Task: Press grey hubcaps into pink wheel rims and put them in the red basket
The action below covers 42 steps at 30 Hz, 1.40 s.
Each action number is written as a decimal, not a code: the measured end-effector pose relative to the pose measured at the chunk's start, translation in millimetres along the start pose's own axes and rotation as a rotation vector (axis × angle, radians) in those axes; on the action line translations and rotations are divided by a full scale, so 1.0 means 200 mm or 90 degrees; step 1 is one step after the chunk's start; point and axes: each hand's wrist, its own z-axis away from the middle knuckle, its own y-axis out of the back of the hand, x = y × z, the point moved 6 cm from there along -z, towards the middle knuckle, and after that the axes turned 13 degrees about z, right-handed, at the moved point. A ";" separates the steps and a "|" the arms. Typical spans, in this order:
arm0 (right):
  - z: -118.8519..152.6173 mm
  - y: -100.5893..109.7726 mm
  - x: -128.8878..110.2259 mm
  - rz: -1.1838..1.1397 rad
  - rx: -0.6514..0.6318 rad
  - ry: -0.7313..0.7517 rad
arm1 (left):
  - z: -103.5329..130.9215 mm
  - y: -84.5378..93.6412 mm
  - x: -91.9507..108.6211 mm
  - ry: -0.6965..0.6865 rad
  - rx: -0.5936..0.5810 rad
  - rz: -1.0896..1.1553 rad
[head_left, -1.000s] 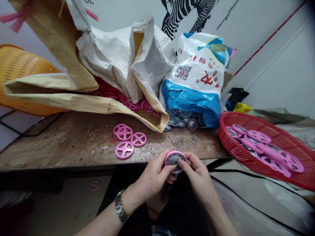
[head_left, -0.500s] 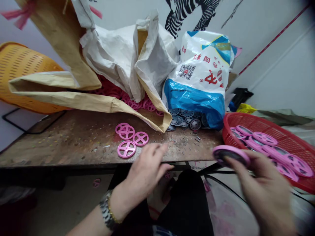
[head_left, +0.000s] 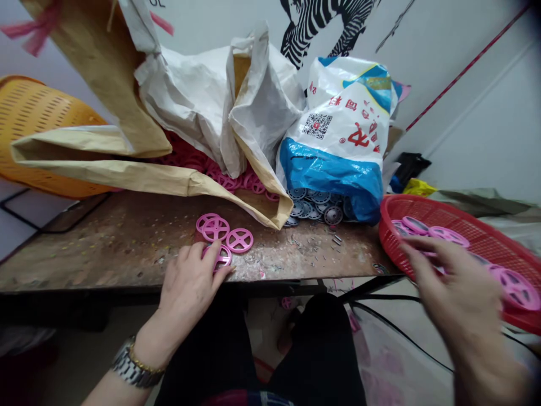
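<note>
My left hand (head_left: 190, 279) rests on the bench edge, with its fingertips on a pink spoked wheel (head_left: 223, 257) that lies flat; thumb and fingers are apart. Just behind that wheel lie several more pink wheels (head_left: 240, 241), two of them overlapping. My right hand (head_left: 460, 287), slightly blurred, is over the near left side of a red plastic basket (head_left: 486, 220). Its fingers are stretched out and spread, with pink showing between them. Inside the basket are pink wheels with dark centres (head_left: 519, 287), partly hidden by this hand.
Small metal pins (head_left: 337, 240) are scattered on the worn wooden bench (head_left: 139, 242). Behind them, a blue-and-white bag (head_left: 333, 163) spills grey discs (head_left: 319, 206). An open paper-lined sack (head_left: 160, 177) holds more pink wheels. A yellow-orange basket (head_left: 51, 124) leans at left.
My left hand has moved left onto a pink wheel. My right hand has moved over the red basket and let go of the pink wheel with the dark centre.
</note>
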 end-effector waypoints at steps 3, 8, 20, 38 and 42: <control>-0.01 -0.19 -0.30 -0.101 -0.059 0.099 | -0.01 -0.01 -0.03 0.010 -0.004 0.032; -0.07 -0.51 -0.53 -0.020 -0.142 0.206 | 0.01 -0.01 -0.07 -0.007 0.038 0.166; -0.35 -0.81 -0.75 0.188 -0.182 0.180 | 0.05 -0.01 0.09 -0.128 0.084 0.397; -0.23 -0.63 -0.52 -0.316 -0.198 -0.060 | 0.01 -0.11 0.23 -0.175 0.038 0.519; -0.04 -0.58 -0.50 -0.570 -0.387 -0.210 | 0.01 -0.10 0.27 -0.217 0.042 0.520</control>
